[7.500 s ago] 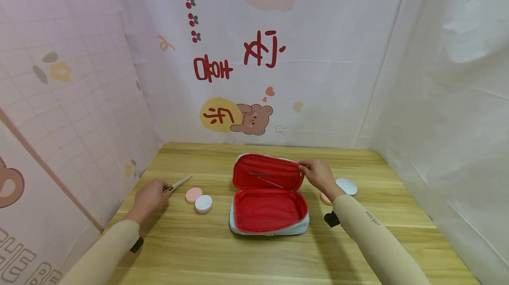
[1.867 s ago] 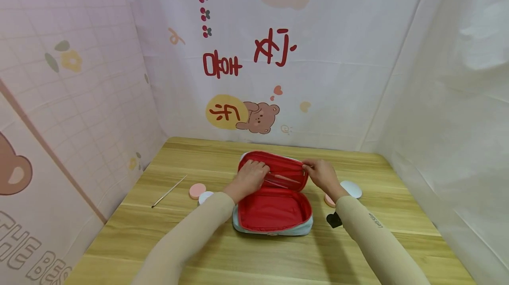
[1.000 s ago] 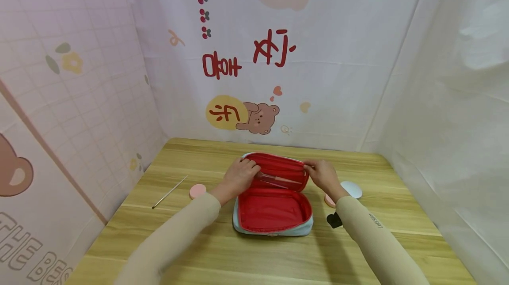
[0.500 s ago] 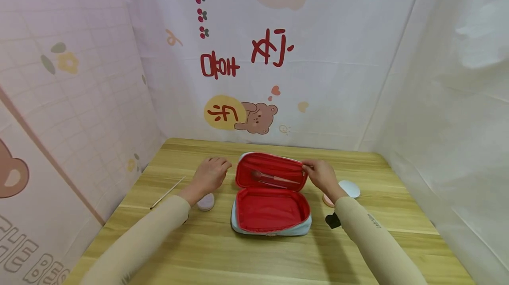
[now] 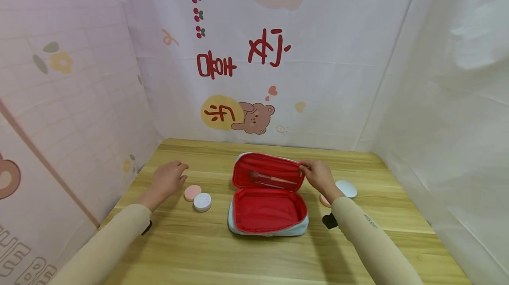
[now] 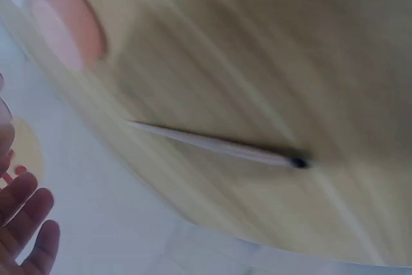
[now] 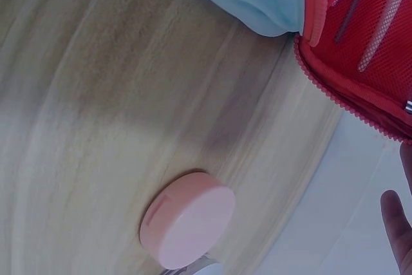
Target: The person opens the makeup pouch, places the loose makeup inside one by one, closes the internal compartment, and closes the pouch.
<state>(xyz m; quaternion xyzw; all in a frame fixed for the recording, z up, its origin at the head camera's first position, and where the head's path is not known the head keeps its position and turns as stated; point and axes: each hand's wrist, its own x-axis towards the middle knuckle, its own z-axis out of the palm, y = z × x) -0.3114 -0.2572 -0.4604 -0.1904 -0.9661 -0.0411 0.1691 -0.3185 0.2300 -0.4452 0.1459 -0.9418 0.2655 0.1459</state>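
Observation:
A light-blue zip makeup bag (image 5: 268, 214) with red lining stands unzipped on the table, its lid raised. My right hand (image 5: 319, 175) pinches the lid's upper right corner between thumb and fingers. Behind the lid's red mesh lies a makeup brush (image 5: 274, 178) with a fluffy head, along with other thin sticks. My left hand (image 5: 169, 178) hovers over the table's left side, fingers loosely bent and holding nothing. Below it in the left wrist view is a thin, dark-tipped brush (image 6: 219, 148), which the hand and arm hide in the head view.
A pink round compact (image 5: 192, 192) and a white round one (image 5: 202, 202) sit between my left hand and the bag. Right of the bag, partly behind my right wrist, are another pink compact (image 7: 190, 223) and a white disc (image 5: 346, 188). Printed cloth walls surround the table.
My left hand has withdrawn from the lid's mesh pocket, where the fluffy brush now shows, and moved left over the thin brush. The right hand has kept hold of the lid.

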